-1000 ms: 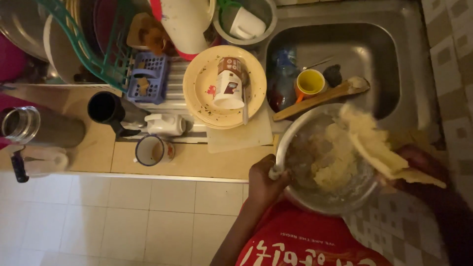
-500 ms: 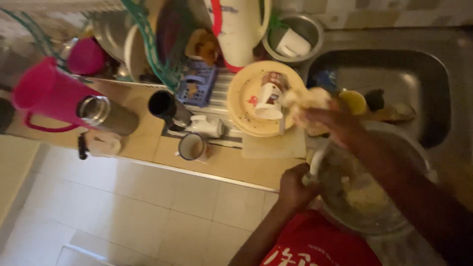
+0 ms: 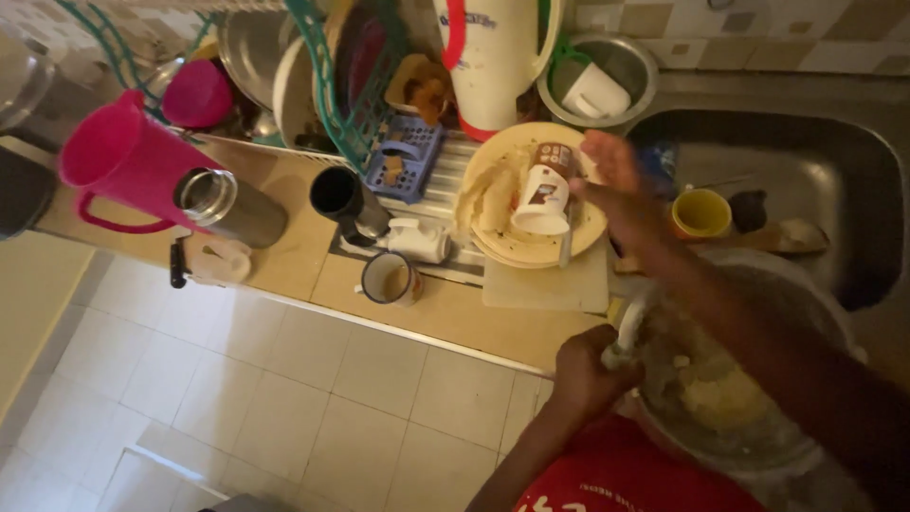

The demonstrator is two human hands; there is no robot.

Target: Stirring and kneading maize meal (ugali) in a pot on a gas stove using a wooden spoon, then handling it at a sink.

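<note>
My left hand (image 3: 580,372) grips the near rim of a large metal bowl (image 3: 758,264) that holds pale mashed dough (image 3: 711,391), in front of my red shirt. My right hand (image 3: 614,185) reaches across to a yellow plate (image 3: 507,254) on the counter, its blurred fingers spread and holding nothing. A pale flat piece of dough (image 3: 485,201) lies on the left side of that plate. A white and brown cup (image 3: 542,194) lies tipped on the plate, just left of my right hand.
A steel sink (image 3: 806,156) at the right holds a yellow cup (image 3: 700,213) and a wooden spoon (image 3: 791,234). On the counter are a pink jug (image 3: 118,156), a steel flask (image 3: 229,206), a black mug (image 3: 339,197), an enamel mug (image 3: 389,280) and a green dish rack (image 3: 346,90).
My right hand carried the dough piece from above the bowl over to the yellow plate and let it go there. My left hand stayed on the bowl rim. The view shifted left.
</note>
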